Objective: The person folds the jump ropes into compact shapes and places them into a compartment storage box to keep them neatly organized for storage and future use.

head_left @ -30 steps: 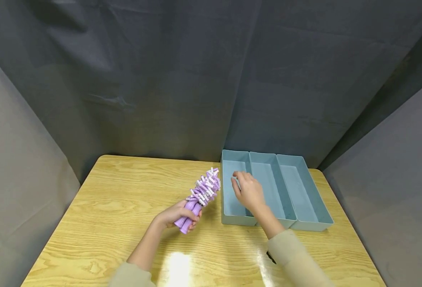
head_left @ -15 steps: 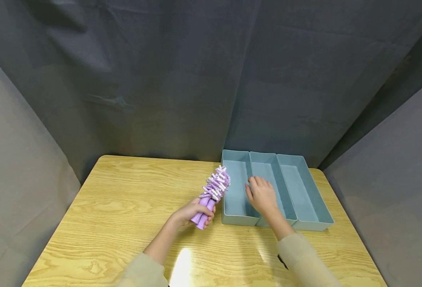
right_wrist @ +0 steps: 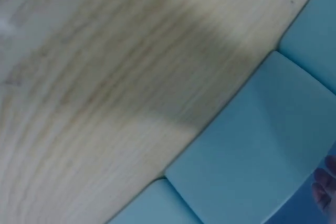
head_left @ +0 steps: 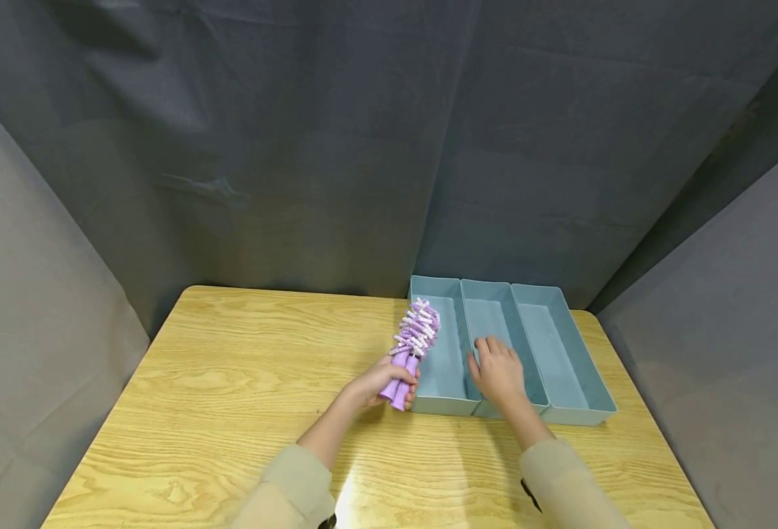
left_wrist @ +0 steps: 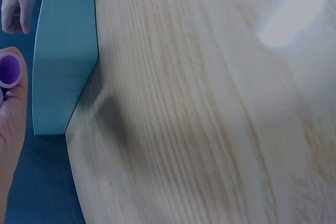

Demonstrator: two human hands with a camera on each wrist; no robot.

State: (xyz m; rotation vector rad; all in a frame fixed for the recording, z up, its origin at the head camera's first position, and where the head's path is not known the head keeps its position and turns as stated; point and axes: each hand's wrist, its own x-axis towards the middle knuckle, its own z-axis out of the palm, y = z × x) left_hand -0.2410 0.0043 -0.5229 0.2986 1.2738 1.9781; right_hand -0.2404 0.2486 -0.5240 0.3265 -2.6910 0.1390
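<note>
The wooden tabletop (head_left: 230,382) carries 3 blue trays (head_left: 563,353) side by side. The right hand (head_left: 499,375) rests over the middle tray, fingers (head_left: 488,351) relaxed and holding nothing. Left of it, the left hand (head_left: 380,382) fingers curl around the purple brush (head_left: 413,345) handle, its bristled head over the leftmost tray.

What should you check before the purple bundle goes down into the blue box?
1. Left hand grips the purple bundle by its handles: ok.
2. Bundle's top is over the left tray: ok.
3. Left tray has room: ok, its floor looks bare.
4. Right hand is out of the way: ok, it is over the middle tray.
5. Bundle is tied tight: cannot tell.
</note>
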